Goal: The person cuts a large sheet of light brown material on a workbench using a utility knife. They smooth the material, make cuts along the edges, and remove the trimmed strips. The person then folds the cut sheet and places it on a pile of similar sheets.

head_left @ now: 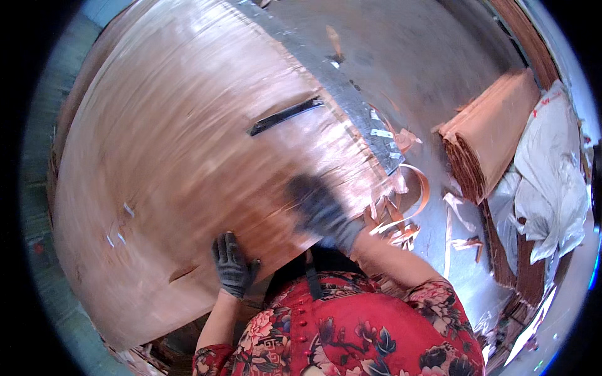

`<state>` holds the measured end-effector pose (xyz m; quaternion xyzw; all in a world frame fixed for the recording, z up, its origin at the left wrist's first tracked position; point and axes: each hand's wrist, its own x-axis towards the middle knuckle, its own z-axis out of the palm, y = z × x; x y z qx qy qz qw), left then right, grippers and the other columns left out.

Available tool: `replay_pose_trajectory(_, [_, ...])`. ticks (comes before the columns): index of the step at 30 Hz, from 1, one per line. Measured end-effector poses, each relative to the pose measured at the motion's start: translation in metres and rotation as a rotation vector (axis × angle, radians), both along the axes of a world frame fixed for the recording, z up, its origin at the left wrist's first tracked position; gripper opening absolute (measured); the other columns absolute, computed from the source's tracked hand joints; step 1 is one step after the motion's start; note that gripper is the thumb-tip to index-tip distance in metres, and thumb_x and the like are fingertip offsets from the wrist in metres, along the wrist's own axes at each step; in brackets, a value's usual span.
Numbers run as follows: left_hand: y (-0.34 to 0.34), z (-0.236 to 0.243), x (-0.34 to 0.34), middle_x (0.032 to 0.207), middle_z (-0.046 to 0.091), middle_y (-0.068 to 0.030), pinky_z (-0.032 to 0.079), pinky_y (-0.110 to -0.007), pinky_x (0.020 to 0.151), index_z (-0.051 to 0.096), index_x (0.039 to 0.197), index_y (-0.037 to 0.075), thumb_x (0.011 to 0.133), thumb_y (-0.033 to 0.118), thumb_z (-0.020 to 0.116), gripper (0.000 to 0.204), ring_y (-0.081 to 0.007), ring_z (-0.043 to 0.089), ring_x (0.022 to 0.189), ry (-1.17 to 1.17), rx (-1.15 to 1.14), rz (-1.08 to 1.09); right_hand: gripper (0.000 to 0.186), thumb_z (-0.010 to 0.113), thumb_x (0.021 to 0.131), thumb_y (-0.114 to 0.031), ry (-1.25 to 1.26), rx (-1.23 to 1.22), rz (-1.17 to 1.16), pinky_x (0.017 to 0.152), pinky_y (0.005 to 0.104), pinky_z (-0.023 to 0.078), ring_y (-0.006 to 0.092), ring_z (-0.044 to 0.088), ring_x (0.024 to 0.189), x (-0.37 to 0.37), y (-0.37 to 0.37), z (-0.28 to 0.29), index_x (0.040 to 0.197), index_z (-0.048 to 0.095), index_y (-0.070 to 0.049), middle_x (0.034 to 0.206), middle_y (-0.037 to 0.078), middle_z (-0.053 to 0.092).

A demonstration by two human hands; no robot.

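A large sheet of reddish-brown wood veneer spreads out in front of me. My left hand, in a dark grey knitted glove, lies on its near edge with the fingers stretched out and the thumb apart. Farther right, my right hand in a matching glove is over the veneer, smeared by motion. Its fingers and anything in them cannot be made out. Beyond the hands a narrow black strip shows on the sheet; whether it is a gap or a flat object is unclear. White bits dot the left part.
A dark board edge runs along the sheet's right side. Curled veneer offcuts lie right of my right hand. At the right are a folded stack of veneer and a white plastic sack.
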<state>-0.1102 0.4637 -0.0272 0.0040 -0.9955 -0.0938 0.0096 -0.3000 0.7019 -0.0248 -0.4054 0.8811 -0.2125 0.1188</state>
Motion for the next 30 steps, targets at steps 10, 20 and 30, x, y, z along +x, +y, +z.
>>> replay_pose_trajectory(10, [-0.007,-0.004,0.005,0.145,0.024,-0.0233,0.013,-0.057,0.109,0.018,0.141,-0.004,0.078,0.047,0.054,0.088,-0.0434,0.021,0.134,0.072,-0.059,-0.053,0.088,0.065,0.068,-0.056,0.220,0.113,-0.068,0.113,0.0466,0.014,0.0295,0.030,0.133,-0.072,0.080,0.026,0.137,0.038,-0.009,0.140,0.012,0.039])
replay_pose_trajectory(20, [-0.008,-0.012,0.006,0.147,0.023,-0.0207,0.012,-0.054,0.111,0.017,0.142,-0.004,0.077,0.043,0.057,0.090,-0.0404,0.020,0.136,0.142,-0.086,-0.071,0.062,0.042,0.092,-0.040,0.198,0.107,-1.002,0.107,0.0444,0.026,0.0385,0.037,0.127,-0.006,0.246,-0.013,0.137,0.032,0.001,0.138,0.024,0.038])
replay_pose_trajectory(30, [0.002,-0.009,0.001,0.145,0.025,-0.0249,0.013,-0.053,0.111,0.018,0.141,-0.007,0.083,0.045,0.050,0.085,-0.0432,0.021,0.134,0.142,-0.126,-0.094,0.049,0.047,0.092,-0.027,-0.007,-0.258,-1.238,0.102,0.0395,0.034,0.0392,0.044,0.122,0.104,0.322,-0.038,0.128,0.041,0.006,0.131,0.026,0.045])
